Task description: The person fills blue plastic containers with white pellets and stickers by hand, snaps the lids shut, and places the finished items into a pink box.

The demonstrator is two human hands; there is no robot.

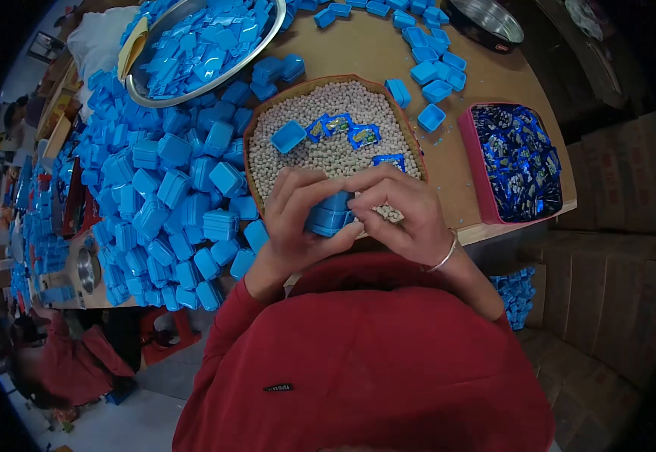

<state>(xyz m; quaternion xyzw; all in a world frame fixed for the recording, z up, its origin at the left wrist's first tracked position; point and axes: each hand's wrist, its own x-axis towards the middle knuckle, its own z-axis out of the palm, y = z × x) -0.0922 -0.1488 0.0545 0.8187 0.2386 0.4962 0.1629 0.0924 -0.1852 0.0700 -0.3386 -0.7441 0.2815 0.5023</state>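
Note:
Near the front edge of a tray (383, 85) of small round beige pellets, my two hands are closed around a small blue plastic box (331, 216). My left hand (292, 215) wraps its left side, thumb below and fingers above. On the other side, my right hand (403, 209) pinches the box's right edge with thumb and fingertips. Whether its lid is fully closed cannot be made out. An open blue box half (289, 136) lies on the pellets beyond my hands. Several shiny blue sachets (363, 136) rest beside it.
A heap of closed blue boxes (173, 188) covers the left. Behind it stands a metal basin (271, 34) of blue flat pieces. Open box halves (432, 117) lie at the back. A pink-sided container (478, 169) of sachets stands right. Cartons (607, 279) stack beyond. Another person (71, 358) is lower left.

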